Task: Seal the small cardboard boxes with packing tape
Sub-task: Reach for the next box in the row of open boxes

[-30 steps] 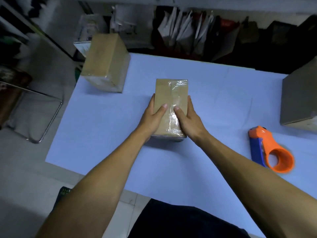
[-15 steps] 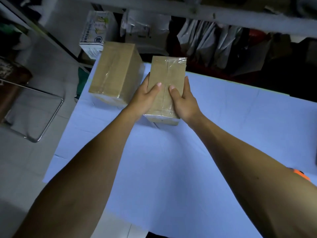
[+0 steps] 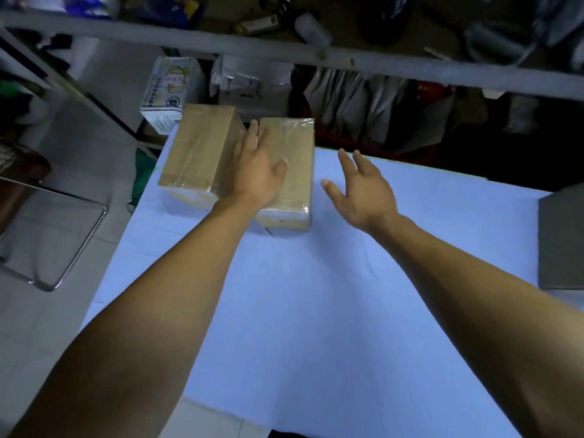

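Two taped boxes [image 3: 286, 172] [image 3: 197, 153] are set side by side at the desk's [image 3: 316, 295] far left corner. The left hand [image 3: 257, 170] is laid flat, fingers spread, on the nearer box; the right hand [image 3: 360, 188] is held spread just beside it. Both seem sealed; what remains cannot be told.

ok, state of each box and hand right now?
Small taped cardboard box on the right: sealed, resting on the table, left hand on it.
Larger taped cardboard box on the left: sealed, beside the small one.
Left hand: flat, fingers straight.
Right hand: open, off the box, holding nothing.
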{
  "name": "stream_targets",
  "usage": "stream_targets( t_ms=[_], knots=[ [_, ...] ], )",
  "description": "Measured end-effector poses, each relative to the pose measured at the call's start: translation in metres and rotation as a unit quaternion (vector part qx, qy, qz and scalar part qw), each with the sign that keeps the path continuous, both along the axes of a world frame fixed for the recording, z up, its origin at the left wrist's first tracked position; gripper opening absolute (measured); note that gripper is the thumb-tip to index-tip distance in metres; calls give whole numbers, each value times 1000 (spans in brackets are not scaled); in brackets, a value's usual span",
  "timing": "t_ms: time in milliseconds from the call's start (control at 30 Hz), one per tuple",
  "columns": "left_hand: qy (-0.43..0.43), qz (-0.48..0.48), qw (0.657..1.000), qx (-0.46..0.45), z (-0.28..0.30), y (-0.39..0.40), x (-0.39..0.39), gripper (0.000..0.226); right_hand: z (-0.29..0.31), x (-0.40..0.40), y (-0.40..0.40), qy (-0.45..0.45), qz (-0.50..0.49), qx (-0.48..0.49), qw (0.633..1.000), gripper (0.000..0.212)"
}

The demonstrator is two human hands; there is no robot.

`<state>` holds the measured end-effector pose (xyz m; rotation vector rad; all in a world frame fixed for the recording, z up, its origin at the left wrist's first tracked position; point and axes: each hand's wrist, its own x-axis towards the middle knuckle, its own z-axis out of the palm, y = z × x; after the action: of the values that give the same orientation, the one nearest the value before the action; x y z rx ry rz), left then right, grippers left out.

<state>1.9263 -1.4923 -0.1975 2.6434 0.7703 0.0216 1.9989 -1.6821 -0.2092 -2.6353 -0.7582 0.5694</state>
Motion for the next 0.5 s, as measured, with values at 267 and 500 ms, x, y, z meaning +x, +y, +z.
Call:
stream_targets(
  t_ms=[267, 500],
  knots=[
    [94, -227, 962, 120, 47, -109, 12, 70, 48, -13, -122, -151, 33, -110, 982, 70],
    [92, -321, 934, 126, 59, -228, 22, 69, 70, -36, -241, -172, -54, -126, 975, 68]
  ],
)
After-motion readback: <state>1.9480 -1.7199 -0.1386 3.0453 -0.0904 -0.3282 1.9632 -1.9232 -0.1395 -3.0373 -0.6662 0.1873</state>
